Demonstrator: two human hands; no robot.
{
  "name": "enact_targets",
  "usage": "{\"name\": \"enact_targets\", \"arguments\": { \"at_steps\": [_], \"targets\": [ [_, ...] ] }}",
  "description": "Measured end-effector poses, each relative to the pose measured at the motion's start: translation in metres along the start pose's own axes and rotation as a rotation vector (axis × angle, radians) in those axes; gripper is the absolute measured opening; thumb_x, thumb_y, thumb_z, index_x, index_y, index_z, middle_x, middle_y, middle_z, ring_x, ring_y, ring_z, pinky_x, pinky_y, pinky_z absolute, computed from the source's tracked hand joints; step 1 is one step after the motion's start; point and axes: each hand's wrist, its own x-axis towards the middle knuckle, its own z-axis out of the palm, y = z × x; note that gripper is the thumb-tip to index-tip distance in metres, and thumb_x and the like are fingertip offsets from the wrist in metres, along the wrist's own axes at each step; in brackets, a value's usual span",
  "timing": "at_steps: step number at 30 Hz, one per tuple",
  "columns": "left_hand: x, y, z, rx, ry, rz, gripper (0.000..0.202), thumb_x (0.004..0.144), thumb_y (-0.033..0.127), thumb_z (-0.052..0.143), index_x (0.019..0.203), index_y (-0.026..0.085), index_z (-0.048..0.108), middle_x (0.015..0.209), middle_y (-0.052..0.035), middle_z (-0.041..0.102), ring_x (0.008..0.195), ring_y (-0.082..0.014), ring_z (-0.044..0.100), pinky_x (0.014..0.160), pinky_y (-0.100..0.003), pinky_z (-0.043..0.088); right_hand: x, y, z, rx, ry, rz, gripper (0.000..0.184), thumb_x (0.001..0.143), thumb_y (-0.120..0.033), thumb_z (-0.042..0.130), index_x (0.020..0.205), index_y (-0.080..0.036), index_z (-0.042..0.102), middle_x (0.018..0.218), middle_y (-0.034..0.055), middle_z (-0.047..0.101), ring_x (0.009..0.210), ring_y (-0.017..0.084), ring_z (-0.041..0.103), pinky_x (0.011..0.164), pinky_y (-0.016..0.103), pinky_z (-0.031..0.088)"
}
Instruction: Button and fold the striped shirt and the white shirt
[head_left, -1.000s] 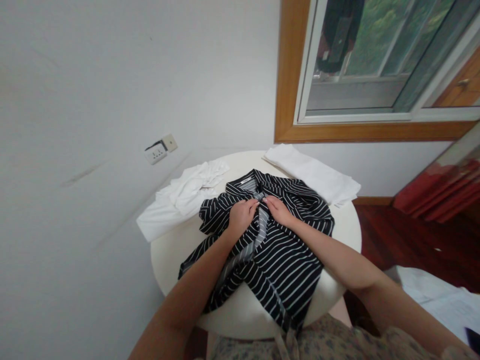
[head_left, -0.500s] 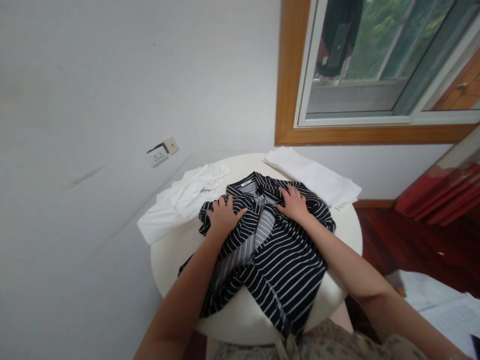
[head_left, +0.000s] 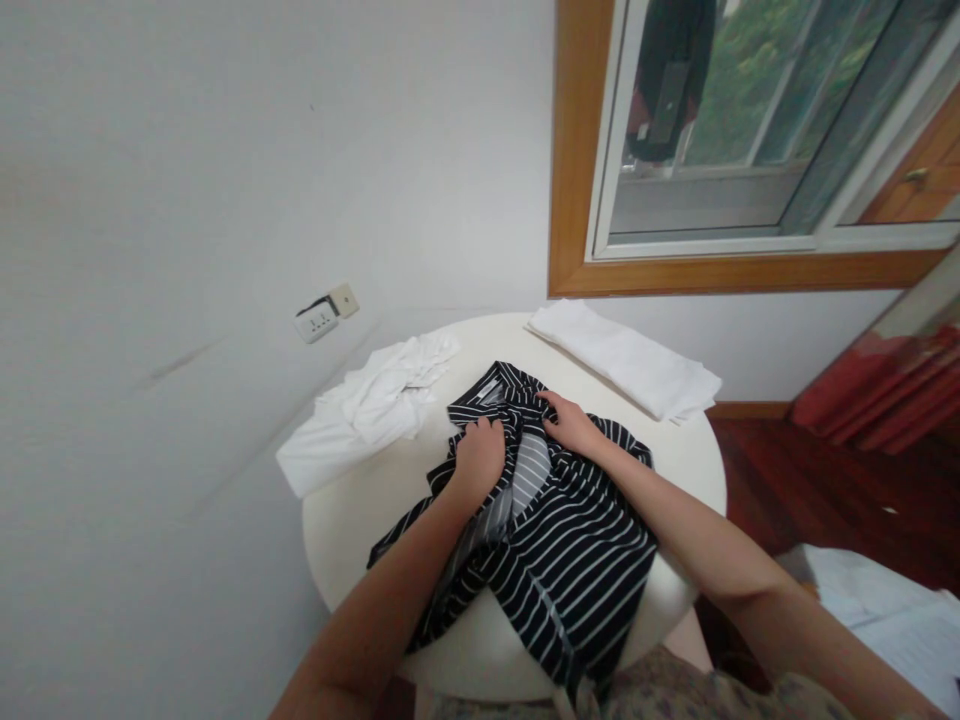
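Note:
A black shirt with white stripes lies front up on the round white table, its collar towards the wall and its hem hanging over the near edge. My left hand has its fingers curled into the cloth just below the collar on the left. On the other side of the front opening, my right hand pinches the cloth near the collar, thumb and fingers drawn together. Between the hands the shirt is bunched, and the greyish inner side shows in the opening.
Crumpled white cloth lies at the table's left edge against the wall. A folded white cloth is at the back right. A wall socket, a window frame, a red curtain and papers low on the right surround the table.
Both hands have gone from spread flat on the shirt to closed on its cloth. My left hand moved right and nearer the opening, and the shirt's upper part is drawn inward and more bunched.

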Motion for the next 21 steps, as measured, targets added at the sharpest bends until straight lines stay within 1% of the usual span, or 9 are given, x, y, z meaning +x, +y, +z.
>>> {"name": "enact_targets", "arguments": {
  "at_steps": [3,6,8,10,12,14,17,19,21],
  "targets": [
    [0.021,-0.018,-0.001,-0.285,-0.021,-0.037,0.029,0.092,0.018,0.043,0.117,0.014,0.058,0.121,-0.0167,0.059,0.117,-0.0264,0.056,0.1,-0.039,0.043,0.002,-0.005,0.001,0.299,0.087,0.095,0.042,0.077,-0.025,0.059,0.117,-0.02,0.049,0.092,0.0022,0.064,0.079,0.018,0.06,0.081,0.036,0.048],
    [0.036,-0.031,0.002,-0.666,-0.001,-0.12,0.04,0.093,0.025,0.045,0.129,0.01,0.051,0.138,-0.019,0.05,0.135,-0.0278,0.041,0.113,-0.04,0.031,0.0,-0.015,0.01,0.501,0.259,0.087,0.032,0.077,-0.037,0.061,0.102,-0.021,0.051,0.091,0.0012,0.061,0.086,0.019,0.059,0.084,0.035,0.047],
    [0.036,-0.03,0.006,-0.825,-0.026,-0.086,0.051,0.088,0.035,0.055,0.133,0.012,0.049,0.142,-0.0169,0.048,0.139,-0.0299,0.036,0.115,-0.042,0.029,-0.003,-0.024,0.018,0.572,0.298,0.049,0.029,0.078,-0.039,0.06,0.1,-0.022,0.053,0.095,0.0022,0.062,0.093,0.02,0.058,0.091,0.036,0.045],
    [0.03,-0.022,0.011,-0.928,-0.055,-0.023,0.058,0.086,0.044,0.058,0.135,0.017,0.048,0.141,-0.0129,0.051,0.137,-0.029,0.039,0.114,-0.042,0.032,-0.009,-0.034,0.024,0.626,0.224,-0.011,0.03,0.078,-0.036,0.061,0.104,-0.022,0.056,0.102,0.0034,0.063,0.1,0.021,0.057,0.097,0.037,0.042],
    [0.022,-0.013,0.015,-1.07,-0.073,0.011,0.059,0.085,0.05,0.057,0.136,0.02,0.048,0.139,-0.0103,0.054,0.132,-0.027,0.046,0.113,-0.043,0.034,-0.014,-0.041,0.024,0.692,0.082,-0.057,0.034,0.074,-0.029,0.061,0.108,-0.023,0.059,0.11,0.0037,0.063,0.108,0.022,0.056,0.103,0.038,0.038],
    [0.018,-0.007,0.015,-1.22,-0.092,0.03,0.063,0.081,0.049,0.064,0.135,0.021,0.05,0.137,-0.0092,0.056,0.128,-0.0271,0.051,0.113,-0.045,0.036,-0.016,-0.044,0.018,0.812,-0.067,-0.047,0.043,0.072,-0.022,0.058,0.115,-0.025,0.061,0.119,0.0027,0.062,0.113,0.022,0.055,0.107,0.039,0.035],
    [0.019,-0.007,0.009,-1.338,-0.159,0.04,0.062,0.073,0.04,0.074,0.128,0.018,0.055,0.129,-0.01,0.062,0.12,-0.0288,0.057,0.108,-0.048,0.041,-0.013,-0.041,0.0,1.037,-0.265,0.021,0.057,0.069,-0.018,0.052,0.124,-0.027,0.059,0.125,0.0018,0.061,0.113,0.022,0.056,0.104,0.04,0.039],
    [0.022,-0.012,0.003,-1.339,-0.142,0.029,0.057,0.072,0.034,0.073,0.124,0.016,0.058,0.123,-0.0101,0.066,0.116,-0.0286,0.06,0.106,-0.047,0.043,-0.008,-0.035,-0.012,1.101,-0.284,0.04,0.055,0.068,-0.018,0.052,0.122,-0.026,0.062,0.122,0.0026,0.063,0.111,0.022,0.058,0.099,0.039,0.044],
    [0.027,-0.021,-0.004,-1.259,-0.024,-0.008,0.053,0.072,0.027,0.071,0.122,0.017,0.059,0.118,-0.0086,0.069,0.116,-0.0278,0.06,0.106,-0.046,0.043,-0.003,-0.026,-0.022,1.092,-0.195,0.052,0.044,0.07,-0.021,0.054,0.112,-0.024,0.066,0.119,0.0039,0.065,0.109,0.022,0.059,0.093,0.037,0.047]
  ]
}}
